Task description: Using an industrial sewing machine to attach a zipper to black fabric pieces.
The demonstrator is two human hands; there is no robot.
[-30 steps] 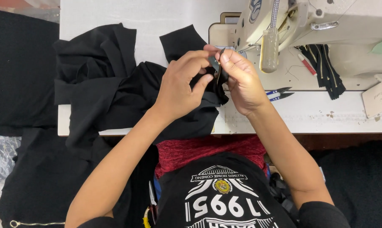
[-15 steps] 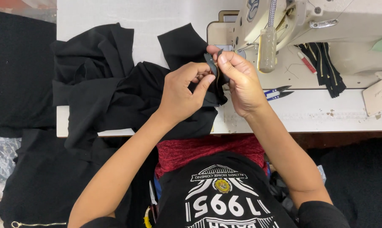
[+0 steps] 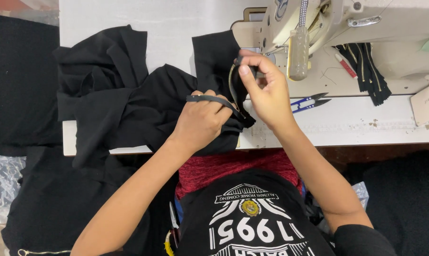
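Observation:
A black zipper (image 3: 232, 85) with gold teeth is split into two tapes in front of the sewing machine (image 3: 347, 28). My left hand (image 3: 200, 121) is closed on one tape, which lies pulled out to the left across its knuckles. My right hand (image 3: 266, 90) pinches the other tape and the zipper's top end near the machine's needle area. Under both hands lies a heap of black fabric (image 3: 124, 95) spread over the white table (image 3: 347, 128).
Blue-handled thread snips (image 3: 309, 102) lie right of my right hand. A bundle of black zippers (image 3: 368, 71) and a red pen (image 3: 345, 65) rest on the machine bed. A paper tag (image 3: 428, 104) lies at the far right. More black cloth (image 3: 20, 80) hangs left.
My left hand moved down and left, drawing one zipper tape away from the other. My right hand shifted slightly up toward the machine, still pinching the zipper.

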